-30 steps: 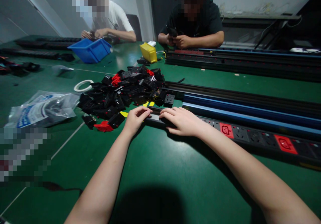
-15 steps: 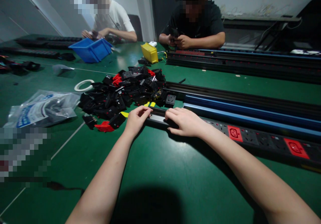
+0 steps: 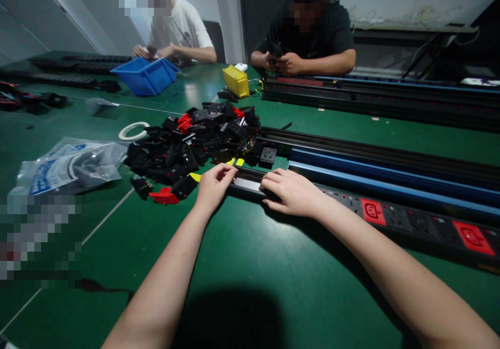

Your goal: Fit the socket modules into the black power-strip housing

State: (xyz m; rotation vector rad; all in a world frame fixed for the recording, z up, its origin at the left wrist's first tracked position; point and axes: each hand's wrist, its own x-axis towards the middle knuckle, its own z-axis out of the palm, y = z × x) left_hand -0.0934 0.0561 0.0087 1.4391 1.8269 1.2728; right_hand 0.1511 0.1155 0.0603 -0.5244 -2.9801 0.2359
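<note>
Head view: the long black socket strip [image 3: 424, 221] lies under the fingertips of both hands, with its left end near the centre of the frame and its long axis sloping down to the right edge. The left hand [image 3: 214, 183] is at the left end; its thumb and index finger stand narrow, nearly meeting, at the strip's edge. Whether they grip anything cannot be told. The right hand [image 3: 291, 191] lies across the strip a little farther right, fingers curled over the top and thumb on the near side; whether a loose part sits beneath the palm cannot be told. Between the hands, an open channel [image 3: 247, 183] shows a pale grey surface. The right hand is the nearer one to the visible run of sockets, which includes two red units, at the right of the frame. Blue rails [image 3: 375, 176] lie just beyond the strip. Beyond the left hand, left of centre, is a pile of socket modules [image 3: 195, 143]. At the upper left a blue bin [image 3: 132, 81] stands tilted; a yellow bin [image 3: 236, 82] is at upper centre. The contents of both bins, and of the clear bag [image 3: 54, 174] at left, cannot be made out.
</note>
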